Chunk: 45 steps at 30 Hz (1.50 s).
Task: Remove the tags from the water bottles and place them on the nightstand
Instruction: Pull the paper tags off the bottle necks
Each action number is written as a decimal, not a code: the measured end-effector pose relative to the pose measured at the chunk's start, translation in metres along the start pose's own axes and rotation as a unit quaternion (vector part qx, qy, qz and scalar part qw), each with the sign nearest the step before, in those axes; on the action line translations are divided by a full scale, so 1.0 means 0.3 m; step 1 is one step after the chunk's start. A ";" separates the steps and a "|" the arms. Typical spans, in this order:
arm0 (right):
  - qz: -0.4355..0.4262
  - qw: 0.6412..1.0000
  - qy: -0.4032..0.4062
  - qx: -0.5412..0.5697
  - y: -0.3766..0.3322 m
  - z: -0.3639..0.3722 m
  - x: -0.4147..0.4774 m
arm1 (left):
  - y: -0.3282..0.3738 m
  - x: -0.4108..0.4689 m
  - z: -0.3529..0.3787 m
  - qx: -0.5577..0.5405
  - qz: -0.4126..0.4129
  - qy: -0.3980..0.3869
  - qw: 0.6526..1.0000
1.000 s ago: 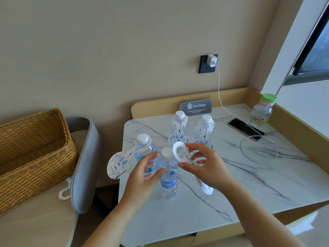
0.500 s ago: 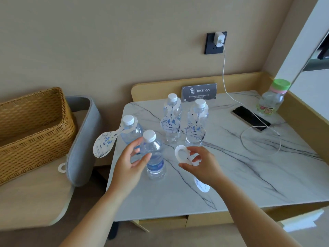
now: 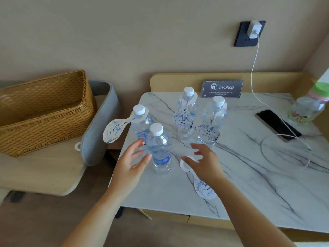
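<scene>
Several clear water bottles with white caps stand on the marble nightstand (image 3: 258, 184). The nearest bottle (image 3: 160, 148) has no tag on its neck. My left hand (image 3: 130, 163) hovers just left of it, fingers spread, holding nothing. A white paper tag with blue print (image 3: 201, 184) lies flat on the marble, partly under my right hand (image 3: 204, 161), which is open above its ring end. The left bottle (image 3: 141, 122) carries a tag (image 3: 115, 130) sticking out sideways. Two rear bottles (image 3: 186, 113) (image 3: 211, 120) wear hanging tags.
A wicker basket (image 3: 44, 111) sits on a bench beside a grey cushion (image 3: 99, 125) at left. A phone (image 3: 277, 124) on a white charging cable (image 3: 284, 152), a green-lidded jar (image 3: 311, 104) and a "The Shop" sign (image 3: 222, 89) occupy the nightstand's back and right.
My right hand lowered the removed tag onto the marble and opened off it. My left hand let go of the untagged bottle and spread its fingers.
</scene>
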State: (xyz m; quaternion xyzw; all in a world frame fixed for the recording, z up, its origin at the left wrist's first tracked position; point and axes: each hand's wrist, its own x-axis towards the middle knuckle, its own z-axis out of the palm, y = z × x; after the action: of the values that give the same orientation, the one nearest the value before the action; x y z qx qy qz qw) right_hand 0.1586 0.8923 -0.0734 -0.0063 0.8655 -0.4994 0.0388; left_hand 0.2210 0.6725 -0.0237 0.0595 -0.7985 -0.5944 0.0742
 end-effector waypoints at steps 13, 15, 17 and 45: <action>-0.155 0.985 0.000 0.074 -0.443 -0.082 0.076 | 0.161 0.097 -0.195 -0.034 0.077 0.048 0.995; -0.155 0.986 -0.001 0.067 -0.478 -0.057 0.085 | 0.173 0.138 -0.227 -0.028 0.087 0.047 0.995; -0.152 0.987 -0.001 0.047 -0.512 -0.025 0.095 | 0.177 0.187 -0.261 -0.015 0.099 0.037 0.994; 0.099 0.913 0.252 -0.304 -0.732 0.386 0.127 | -0.057 0.576 -0.433 -0.018 0.043 -0.406 0.913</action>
State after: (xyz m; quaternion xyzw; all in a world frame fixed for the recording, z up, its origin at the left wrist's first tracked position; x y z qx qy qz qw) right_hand 0.1229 0.6803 0.0564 0.1944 0.9526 -0.1910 -0.1352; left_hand 0.0759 0.5138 0.0050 -0.2229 -0.7507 -0.5782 -0.2292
